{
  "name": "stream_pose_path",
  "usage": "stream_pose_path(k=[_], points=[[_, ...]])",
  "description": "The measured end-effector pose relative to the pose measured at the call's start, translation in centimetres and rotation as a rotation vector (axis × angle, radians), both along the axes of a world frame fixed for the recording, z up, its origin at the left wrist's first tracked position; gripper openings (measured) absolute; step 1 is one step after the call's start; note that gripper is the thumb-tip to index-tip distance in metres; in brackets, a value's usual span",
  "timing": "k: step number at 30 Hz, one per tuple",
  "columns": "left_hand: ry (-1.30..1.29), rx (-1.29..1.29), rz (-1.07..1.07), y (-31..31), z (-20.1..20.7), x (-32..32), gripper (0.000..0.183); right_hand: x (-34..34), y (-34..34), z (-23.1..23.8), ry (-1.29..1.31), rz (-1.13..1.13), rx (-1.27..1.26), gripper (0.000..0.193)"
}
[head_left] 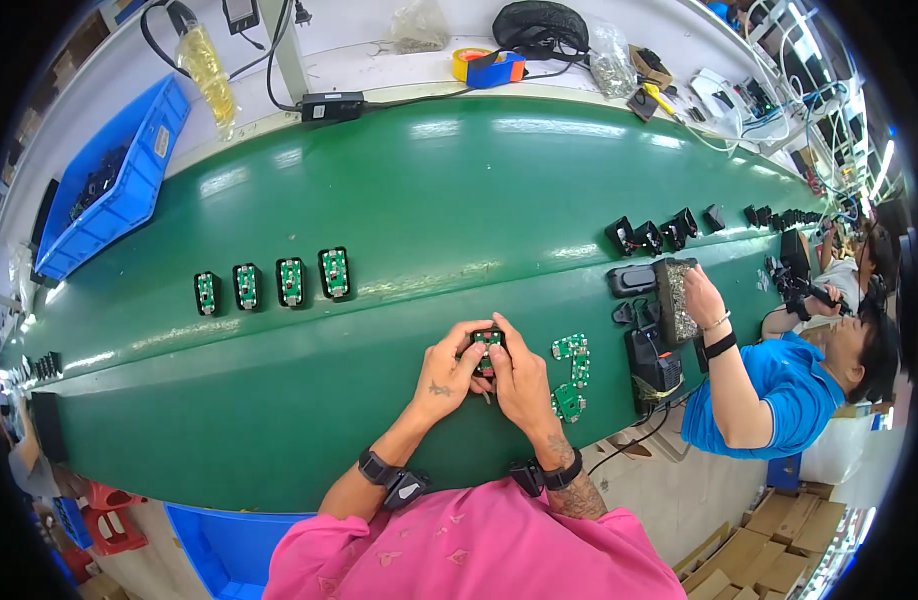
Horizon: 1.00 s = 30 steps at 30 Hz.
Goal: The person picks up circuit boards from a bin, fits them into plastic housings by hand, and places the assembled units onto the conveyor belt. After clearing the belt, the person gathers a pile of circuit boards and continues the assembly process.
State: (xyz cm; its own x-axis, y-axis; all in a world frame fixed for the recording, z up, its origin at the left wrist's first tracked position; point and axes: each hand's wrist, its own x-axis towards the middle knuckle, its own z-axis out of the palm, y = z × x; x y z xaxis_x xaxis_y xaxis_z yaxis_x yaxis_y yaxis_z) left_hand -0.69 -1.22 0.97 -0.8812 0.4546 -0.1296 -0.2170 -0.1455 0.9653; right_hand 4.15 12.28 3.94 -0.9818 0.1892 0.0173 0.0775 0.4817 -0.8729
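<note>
the left hand (445,368) and right hand (519,374) curl closed around a small black plastic housing (487,352) with a green circuit board (490,339) inside, over the smooth green table (279,410). it looks light and stiff, the board fragile; best held by its outer walls.

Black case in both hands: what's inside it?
A green circuit board with red patches shows inside the black case. Left grip and right grip cover part; anything beneath the board is hidden.
</note>
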Motion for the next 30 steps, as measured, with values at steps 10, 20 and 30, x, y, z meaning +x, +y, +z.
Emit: stream_pose_path(k=[10,20,30], points=[[0.337,-0.036,0.226,0.0,-0.3,0.7,0.029,-1.1,-1.9,-1.9,0.32,-0.081,0.003,0.034],[0.516,-0.254,0.736,-3.9,-1.2,-3.8,0.052,-9.8,-3.2,-1.5,0.099,-0.013,-0.102,0.03],[0.454,-0.105,1.135,-6.7,-1.0,-6.2,0.025,-15.2,-9.5,-0.3,0.017,0.143,-0.144,0.03]])
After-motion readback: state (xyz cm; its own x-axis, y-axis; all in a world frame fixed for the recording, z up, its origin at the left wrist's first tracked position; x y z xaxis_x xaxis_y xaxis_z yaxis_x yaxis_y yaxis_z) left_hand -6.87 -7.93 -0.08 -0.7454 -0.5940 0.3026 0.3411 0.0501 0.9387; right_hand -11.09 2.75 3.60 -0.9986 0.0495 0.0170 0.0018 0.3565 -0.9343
